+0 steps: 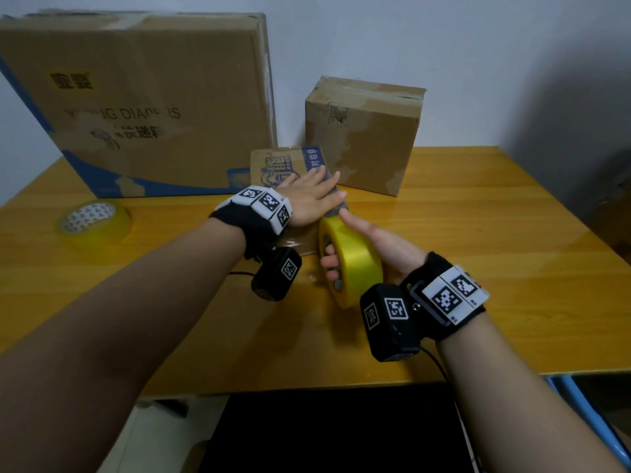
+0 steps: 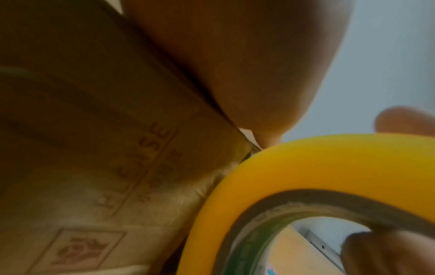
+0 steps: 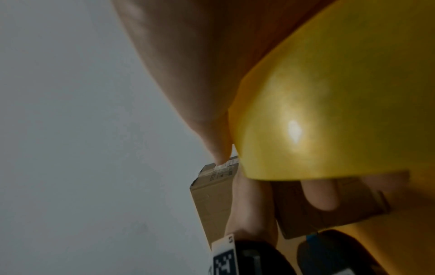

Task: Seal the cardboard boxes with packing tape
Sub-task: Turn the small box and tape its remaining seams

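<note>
Head view: dim, even lighting; soft glare on the glossy orange wooden table [image 1: 478, 213]; shadow darkens the wall at right; edges bow outward. Both wrist views: blurred, dark; a bright highlight sits on the yellow packing-tape roll [image 3: 294, 130].

Left hand [image 1: 309, 196] flat (right hand [image 1: 372, 249] gripping).
</note>
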